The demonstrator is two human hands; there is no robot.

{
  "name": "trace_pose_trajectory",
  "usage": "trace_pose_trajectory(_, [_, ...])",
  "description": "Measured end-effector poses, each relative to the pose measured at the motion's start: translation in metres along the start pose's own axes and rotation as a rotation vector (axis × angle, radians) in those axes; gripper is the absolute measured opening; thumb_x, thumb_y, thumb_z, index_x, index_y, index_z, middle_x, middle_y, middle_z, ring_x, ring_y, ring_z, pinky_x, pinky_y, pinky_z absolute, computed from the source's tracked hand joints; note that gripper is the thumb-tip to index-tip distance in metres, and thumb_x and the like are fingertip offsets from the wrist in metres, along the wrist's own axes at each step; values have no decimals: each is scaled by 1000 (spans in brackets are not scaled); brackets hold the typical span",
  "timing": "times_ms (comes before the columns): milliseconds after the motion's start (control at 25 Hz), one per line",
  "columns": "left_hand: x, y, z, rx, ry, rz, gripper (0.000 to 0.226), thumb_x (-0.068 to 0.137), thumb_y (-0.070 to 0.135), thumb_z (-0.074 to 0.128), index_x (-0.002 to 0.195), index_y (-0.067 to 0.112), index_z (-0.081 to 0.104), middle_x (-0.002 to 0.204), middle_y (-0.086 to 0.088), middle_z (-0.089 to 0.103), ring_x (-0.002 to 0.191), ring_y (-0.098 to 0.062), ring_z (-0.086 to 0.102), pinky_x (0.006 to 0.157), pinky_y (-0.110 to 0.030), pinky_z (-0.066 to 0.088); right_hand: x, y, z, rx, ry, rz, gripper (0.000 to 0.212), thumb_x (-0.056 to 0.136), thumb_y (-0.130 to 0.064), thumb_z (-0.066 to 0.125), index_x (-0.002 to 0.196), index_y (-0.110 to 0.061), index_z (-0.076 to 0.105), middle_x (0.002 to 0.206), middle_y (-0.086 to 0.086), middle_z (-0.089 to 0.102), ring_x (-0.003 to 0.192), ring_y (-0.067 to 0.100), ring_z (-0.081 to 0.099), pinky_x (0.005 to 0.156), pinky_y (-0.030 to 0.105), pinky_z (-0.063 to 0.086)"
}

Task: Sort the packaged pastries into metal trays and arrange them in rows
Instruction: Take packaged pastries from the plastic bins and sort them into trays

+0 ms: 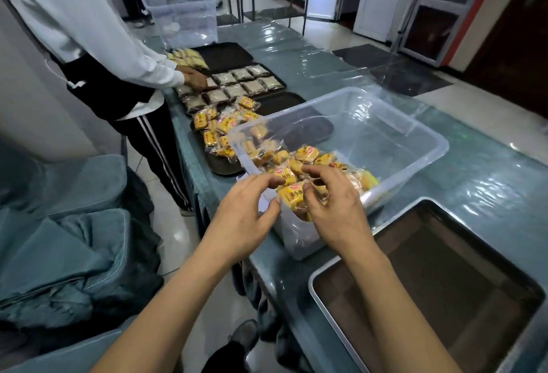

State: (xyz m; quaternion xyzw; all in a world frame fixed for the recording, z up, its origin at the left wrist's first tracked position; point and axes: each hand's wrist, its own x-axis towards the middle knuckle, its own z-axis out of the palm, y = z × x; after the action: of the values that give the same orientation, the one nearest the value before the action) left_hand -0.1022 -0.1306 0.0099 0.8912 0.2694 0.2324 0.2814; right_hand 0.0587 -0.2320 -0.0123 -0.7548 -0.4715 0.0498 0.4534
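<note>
Two bare forearms are reaching forward from the near edge of a long worktop (489,182) covered in glossy clear plastic. The left hand (243,212) and the right hand (335,203) are meeting over the near corner of a clear plastic bin (415,132), which is tilting toward the viewer. Both hands are pinching yellow packaged pastries (292,194) between curled fingers and thumbs, the wrappers touching each other. More of the same yellow packets (308,154) are lying heaped in the bin's low end. Just beside the right forearm, at the worktop's near right corner, a metal tray (323,271) is sitting with a dark reflective floor. Farther along the left edge, another heap of yellow packets (219,126) is resting on a dark tray (225,168), and beyond it dark wrapped squares (237,87) are lying in rows. A second person (98,46) in a white top is standing at that left edge, one hand (192,77) resting on those rows. A second clear bin (184,15) is standing at the far end.
</note>
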Motion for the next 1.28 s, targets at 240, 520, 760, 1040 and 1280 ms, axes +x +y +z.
trace_pose_trajectory(240, [66,-25,-1,-46,-80,129,28,97,22,60,125,27,60,121,12,61,118,-8,54,102,-36,44,34,4,3,-78,96,103,31,96,-24,62,126,-30,62,118,-13,59,110,10,57,99,41,49])
trace_pose_trajectory(520, [124,-53,1,-68,-201,210,30,96,25,58,125,32,59,121,16,60,117,-5,53,102,-38,46,58,10,12,-153,176,239,28,96,-26,60,124,-29,61,118,-12,60,111,12,58,101,47,48])
trace_pose_trajectory(760, [160,-67,9,-50,-317,284,32,96,29,60,127,33,56,124,16,59,119,-7,53,103,-42,47,62,15,11,-175,265,350,27,98,-27,60,125,-29,62,119,-11,60,113,12,58,102,44,48])
trace_pose_trajectory(1040, [197,-75,19,-8,-497,398,44,90,30,70,132,35,55,132,16,57,123,-6,51,106,-39,47,53,11,12,-214,344,445,29,99,-27,58,129,-29,61,122,-14,58,117,9,56,104,42,47])
trace_pose_trajectory(1280, [224,-86,32,170,-799,472,59,83,33,79,136,35,52,140,11,54,124,-10,51,103,-32,45,47,11,18,-235,395,516,29,100,-28,59,129,-28,60,124,-11,59,115,8,57,101,43,50])
